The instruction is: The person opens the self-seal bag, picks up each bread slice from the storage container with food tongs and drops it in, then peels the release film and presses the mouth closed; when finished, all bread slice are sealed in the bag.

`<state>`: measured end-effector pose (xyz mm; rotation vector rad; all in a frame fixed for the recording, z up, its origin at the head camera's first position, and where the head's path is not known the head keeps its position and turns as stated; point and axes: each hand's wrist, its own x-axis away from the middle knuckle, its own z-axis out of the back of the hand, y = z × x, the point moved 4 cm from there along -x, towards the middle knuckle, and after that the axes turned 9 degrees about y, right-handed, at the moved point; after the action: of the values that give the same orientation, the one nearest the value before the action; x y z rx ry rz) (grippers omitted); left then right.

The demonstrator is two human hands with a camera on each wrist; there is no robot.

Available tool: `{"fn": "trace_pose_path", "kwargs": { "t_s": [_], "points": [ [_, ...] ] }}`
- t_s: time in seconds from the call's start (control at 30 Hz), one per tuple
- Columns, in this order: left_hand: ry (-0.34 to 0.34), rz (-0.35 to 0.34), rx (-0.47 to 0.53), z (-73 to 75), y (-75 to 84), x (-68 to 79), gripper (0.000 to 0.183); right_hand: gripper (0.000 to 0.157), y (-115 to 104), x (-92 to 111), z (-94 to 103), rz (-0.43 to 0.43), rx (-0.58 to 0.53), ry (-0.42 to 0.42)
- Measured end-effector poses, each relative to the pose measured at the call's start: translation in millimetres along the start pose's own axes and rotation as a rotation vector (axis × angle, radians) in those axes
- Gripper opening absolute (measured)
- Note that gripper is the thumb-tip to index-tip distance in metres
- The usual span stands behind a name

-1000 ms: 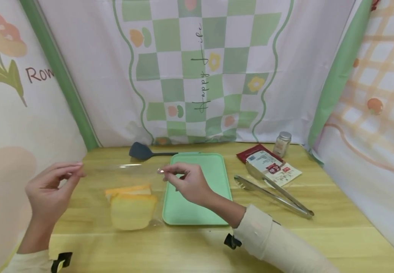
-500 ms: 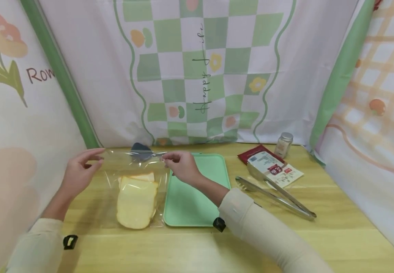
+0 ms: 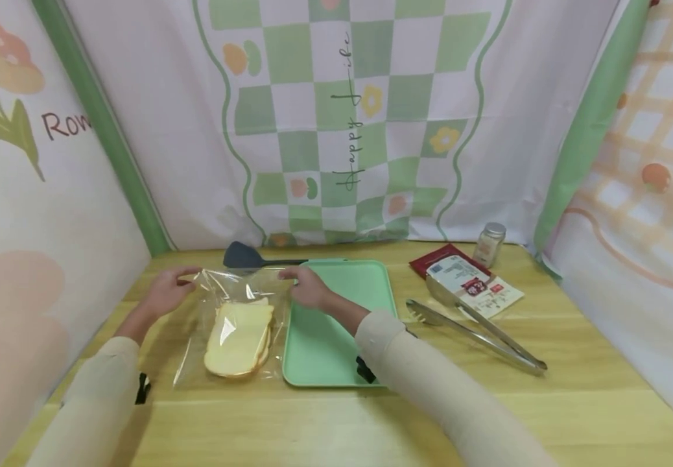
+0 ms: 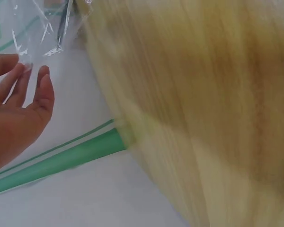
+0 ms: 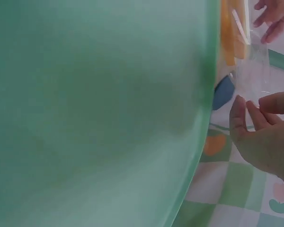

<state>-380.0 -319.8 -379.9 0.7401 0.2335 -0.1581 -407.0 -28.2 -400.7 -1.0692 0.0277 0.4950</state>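
Observation:
A clear plastic bag [image 3: 196, 337] lies over the table at the left, slices of bread [image 3: 238, 340] stacked inside it. My left hand [image 3: 168, 292] is at the bag's far left corner. In the left wrist view its fingertips [image 4: 20, 66] touch the film, while a gap parts them from the thumb. At the opposite far corner, over the tray's left edge, is my right hand [image 3: 312, 288], its index finger stretched along the film. Thumb and fingers stand slightly apart in the right wrist view. The green tray [image 3: 336, 357] lies right beside the bag.
A dark spatula [image 3: 243, 255] lies behind the bag, its handle reaching the tray's far edge. To the right are metal tongs [image 3: 482, 337], a red and white packet [image 3: 471, 282] and a glass jar [image 3: 489, 245]. Patterned curtains [image 3: 366, 117] enclose the wooden table.
Both hands have moved forward and lowered the bag, the left also shifting right. The bread now sits lower and flatter. The left thumb and fingers have parted from their pinch.

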Motion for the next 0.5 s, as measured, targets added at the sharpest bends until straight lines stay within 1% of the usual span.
{"fn": "trace_pose_path", "kwargs": {
  "t_s": [0.07,0.1,0.2,0.3,0.4,0.47,0.5],
  "points": [
    [-0.016,-0.008,-0.009,-3.5,-3.3,-2.1,0.044,0.048,2,-1,-2.8,0.036,0.062,-0.021],
    [-0.022,-0.004,-0.015,-5.2,-4.9,-3.1,0.045,0.049,3,-2,-4.0,0.04,0.074,-0.032],
    [-0.04,-0.001,-0.038,-11.1,-6.9,-4.1,0.047,0.052,6,-2,-5.0,0.031,0.13,-0.041],
    [-0.03,-0.003,-0.092,-16.5,-4.4,-4.2,0.047,0.054,9,0,-0.8,0.0,0.137,-0.031],
    [0.017,-0.044,-0.163,-21.1,4.7,-6.1,0.048,0.055,12,0,9.4,-0.008,0.104,0.014],
    [0.047,-0.072,-0.178,-27.1,15.1,-9.4,0.052,0.053,14,2,18.9,-0.011,0.096,0.051],
    [0.059,-0.09,-0.17,-31.1,21.8,-11.9,0.054,0.053,14,3,24.1,-0.006,0.098,0.074]
  ]
}}
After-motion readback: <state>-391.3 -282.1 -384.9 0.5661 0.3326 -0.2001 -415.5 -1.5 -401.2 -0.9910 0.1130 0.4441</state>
